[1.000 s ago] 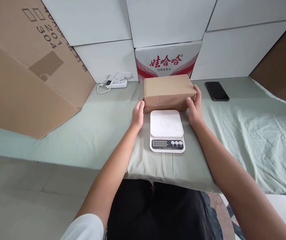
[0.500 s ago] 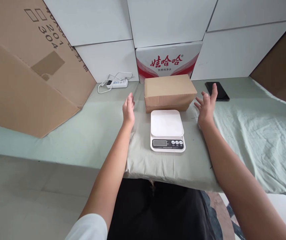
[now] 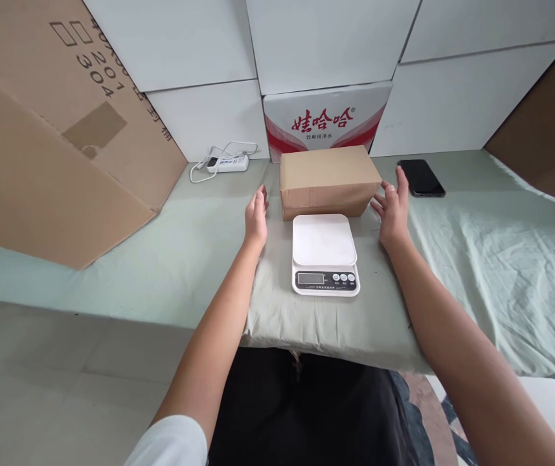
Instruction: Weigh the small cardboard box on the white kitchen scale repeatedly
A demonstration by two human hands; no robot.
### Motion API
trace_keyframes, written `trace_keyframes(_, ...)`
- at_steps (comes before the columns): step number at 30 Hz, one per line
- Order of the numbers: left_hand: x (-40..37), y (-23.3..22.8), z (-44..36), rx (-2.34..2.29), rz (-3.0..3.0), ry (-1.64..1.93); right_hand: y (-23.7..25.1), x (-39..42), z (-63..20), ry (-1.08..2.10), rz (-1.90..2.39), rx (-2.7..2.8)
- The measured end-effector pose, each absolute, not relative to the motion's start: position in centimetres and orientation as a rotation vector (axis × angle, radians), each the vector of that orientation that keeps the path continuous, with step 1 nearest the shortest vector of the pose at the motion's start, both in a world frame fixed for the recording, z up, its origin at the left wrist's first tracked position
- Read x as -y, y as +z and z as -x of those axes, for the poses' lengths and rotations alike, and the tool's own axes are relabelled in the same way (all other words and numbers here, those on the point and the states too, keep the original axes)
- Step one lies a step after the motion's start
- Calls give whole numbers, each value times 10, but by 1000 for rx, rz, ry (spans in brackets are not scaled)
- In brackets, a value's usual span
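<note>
A brown cardboard box [image 3: 328, 178] rests on the green cloth just behind a white kitchen scale [image 3: 324, 254] with a dark display. My left hand [image 3: 256, 217] hovers open a little to the left of the box, fingers apart, not touching it. My right hand [image 3: 392, 210] is open just right of the box, fingers spread and close to its right end. Neither hand holds anything.
A black phone [image 3: 420, 177] lies beyond my right hand. A white power strip with cable [image 3: 226, 162] sits at the back left. A large brown carton [image 3: 48, 142] leans at the left. White boxes and a red-printed carton [image 3: 326, 120] stand behind.
A second ago both hands held the box's ends. They let go and spread outward, and have now drawn back in close to the box's sides.
</note>
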State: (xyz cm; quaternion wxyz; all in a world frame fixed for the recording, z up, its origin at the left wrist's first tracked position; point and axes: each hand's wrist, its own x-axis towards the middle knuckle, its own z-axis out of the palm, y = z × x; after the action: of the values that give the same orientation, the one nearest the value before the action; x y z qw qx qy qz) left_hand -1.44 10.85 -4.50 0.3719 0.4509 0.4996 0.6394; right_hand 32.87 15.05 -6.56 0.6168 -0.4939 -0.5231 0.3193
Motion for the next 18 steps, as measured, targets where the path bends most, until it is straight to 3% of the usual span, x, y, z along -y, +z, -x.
trace_keyframes(12,-98,-39,1,-1241,-1172,1529,-57,-138,-314,823,1057,1266)
trace_keyframes(18,-96,-41,-6,-1176,-1273,1487,-74,-152,-320,662,1036,1393)
